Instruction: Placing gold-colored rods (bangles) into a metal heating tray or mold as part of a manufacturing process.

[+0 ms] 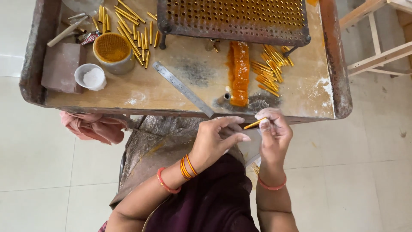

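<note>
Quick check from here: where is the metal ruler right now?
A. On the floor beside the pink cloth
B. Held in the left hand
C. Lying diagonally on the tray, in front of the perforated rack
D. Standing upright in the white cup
C: the metal ruler lies flat and diagonal on the tray, below the perforated rack; neither hand touches it, and the right hand holds a thin yellow stick.
</note>
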